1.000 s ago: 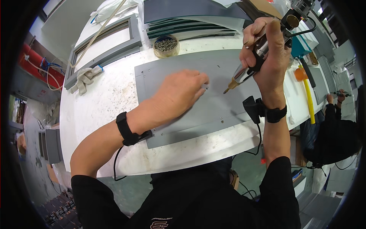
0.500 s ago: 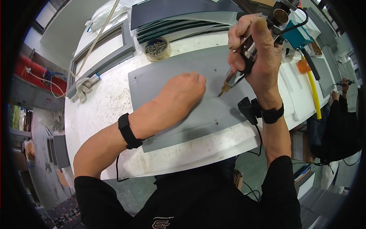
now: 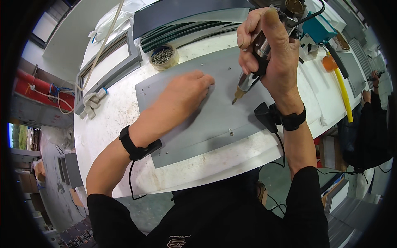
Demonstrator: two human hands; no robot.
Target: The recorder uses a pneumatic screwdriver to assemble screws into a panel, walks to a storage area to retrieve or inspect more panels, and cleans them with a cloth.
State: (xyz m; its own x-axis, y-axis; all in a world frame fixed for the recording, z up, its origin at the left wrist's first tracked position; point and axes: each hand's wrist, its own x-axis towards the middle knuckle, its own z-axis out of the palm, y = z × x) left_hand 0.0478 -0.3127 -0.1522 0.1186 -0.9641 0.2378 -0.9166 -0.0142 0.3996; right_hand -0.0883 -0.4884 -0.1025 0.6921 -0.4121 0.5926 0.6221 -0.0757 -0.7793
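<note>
Panel [image 3: 217, 113], flat and grey, lies on our white bench [image 3: 118, 105], right in front of us. Our right hand [image 3: 276, 58] is wrapped tight around a driver [image 3: 247, 81]. The driver slants down and to the left, and its thin tip [image 3: 234, 101] points at the middle part of the panel. We cannot tell if the tip touches it. Our left hand [image 3: 184, 93] is over the left part of the panel, with its fingers [image 3: 203, 78] curled in. They look a bit blurry, and we cannot tell if they hold something small. We wear a black strap [image 3: 127, 141] on each wrist. Small spots [image 3: 231, 134] dot the panel near its edges, too tiny for us to say if they are screws or holes.

Just past the far edge of the panel, we see a round tub [image 3: 168, 65] with lots of little metal bits [image 3: 162, 55] in it. Behind the tub is a stack of dark sheets [image 3: 186, 20]. A grey frame [image 3: 113, 79] lies to the left, and a pale glove [image 3: 92, 103] is just beside it. Over on our right, we see a yellow stick [image 3: 343, 97], a blue box [image 3: 318, 29] and another person [image 3: 368, 136] in dark clothes.
</note>
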